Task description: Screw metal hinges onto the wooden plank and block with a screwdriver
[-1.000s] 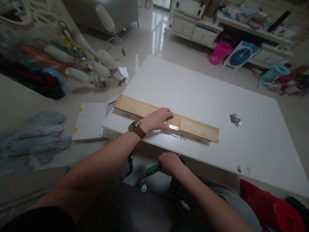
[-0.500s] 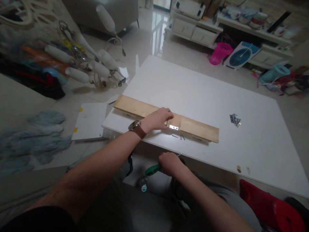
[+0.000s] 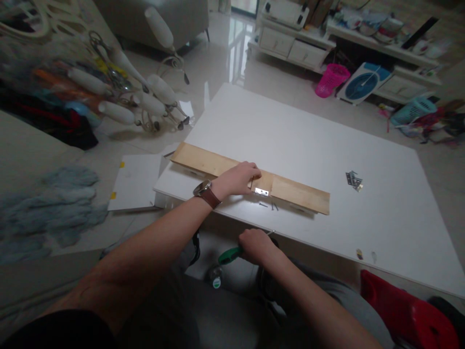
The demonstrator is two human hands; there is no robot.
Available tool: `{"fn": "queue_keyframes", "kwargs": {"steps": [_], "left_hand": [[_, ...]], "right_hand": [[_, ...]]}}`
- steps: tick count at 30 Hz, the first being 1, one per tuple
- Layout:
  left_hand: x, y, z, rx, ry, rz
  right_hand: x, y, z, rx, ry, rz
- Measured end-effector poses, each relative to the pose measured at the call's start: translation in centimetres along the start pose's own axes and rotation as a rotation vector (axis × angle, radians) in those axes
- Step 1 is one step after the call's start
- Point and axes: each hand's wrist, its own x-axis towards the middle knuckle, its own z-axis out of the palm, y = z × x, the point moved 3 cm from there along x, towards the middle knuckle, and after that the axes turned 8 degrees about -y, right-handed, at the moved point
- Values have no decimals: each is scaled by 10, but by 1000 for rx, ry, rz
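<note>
My left hand [image 3: 241,177], with a brown-strapped watch on the wrist, grips a long wooden board [image 3: 300,190] near its middle. The board lies across the front of a white tabletop [image 3: 283,131]. Just right of my left fingers, a small metal hinge plate [image 3: 262,192] sits on the board's near edge. Several loose screws [image 3: 269,206] lie on the tabletop in front of it. Below the table's front edge, my right hand [image 3: 256,246] is closed round a screwdriver with a green handle [image 3: 228,255]. Its metal shaft pokes out to the right of the fist.
A small pile of metal hardware [image 3: 353,181] lies on the right of the tabletop. Near the front edge sits a small brownish piece [image 3: 359,254]. A white panel [image 3: 136,182] is at the left, a red object [image 3: 407,310] at lower right. A clear bottle [image 3: 215,277] stands below.
</note>
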Motion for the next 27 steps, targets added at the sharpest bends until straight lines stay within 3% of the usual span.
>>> {"fn": "queue_keyframes", "kwargs": {"steps": [27], "left_hand": [[-1,3,-2,-2,-3,-21]], "right_hand": [[-1,0,-1,-3,-6,0]]}}
